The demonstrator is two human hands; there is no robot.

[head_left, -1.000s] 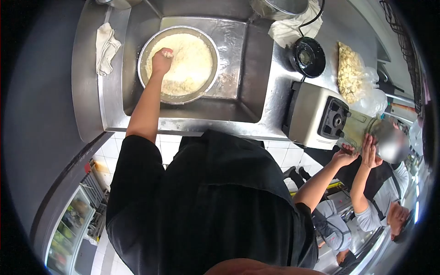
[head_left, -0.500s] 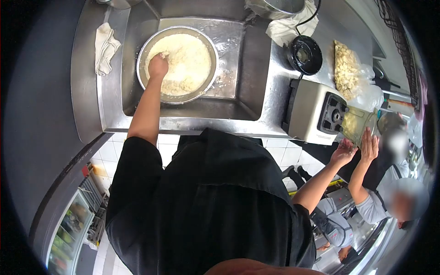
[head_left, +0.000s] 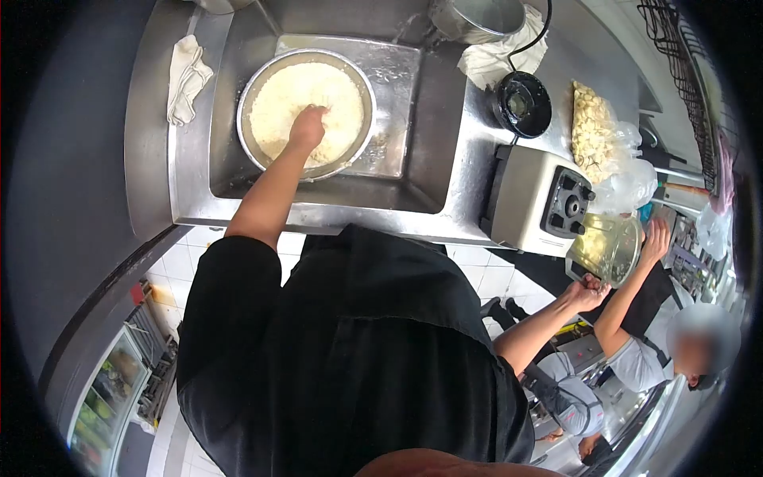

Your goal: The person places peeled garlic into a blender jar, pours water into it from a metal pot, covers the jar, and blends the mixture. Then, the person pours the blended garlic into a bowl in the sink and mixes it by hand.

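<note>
My left hand (head_left: pixel 308 127) is curled in pale, grated-looking mash (head_left: pixel 286 95), its fingertips partly sunk out of sight. A round metal bowl (head_left: pixel 246 131) contains the mash and rests inside a steel sink (head_left: pixel 393 131). To the right, my right hand (head_left: pixel 586 292) has curled fingers with pale bits on them. It is at the near edge of a clear blender jar (head_left: pixel 624 253) with yellowish food inside; whether it grips the jar is unclear. Another person's hand (head_left: pixel 656 238) is at the jar's far side.
A blender base (head_left: pixel 524 199) stands on the counter right of the sink. Behind it are a black round container (head_left: pixel 526 107), a bag of peeled pale cloves (head_left: pixel 592 131) and a metal pot (head_left: pixel 481 20) on a cloth. Another cloth (head_left: pixel 188 79) lies at left. Co-workers stand at lower right.
My left hand has moved right, toward the middle of the bowl. The blender jar and my right hand have shifted down in view. The other person's hand has moved up slightly and apart from mine.
</note>
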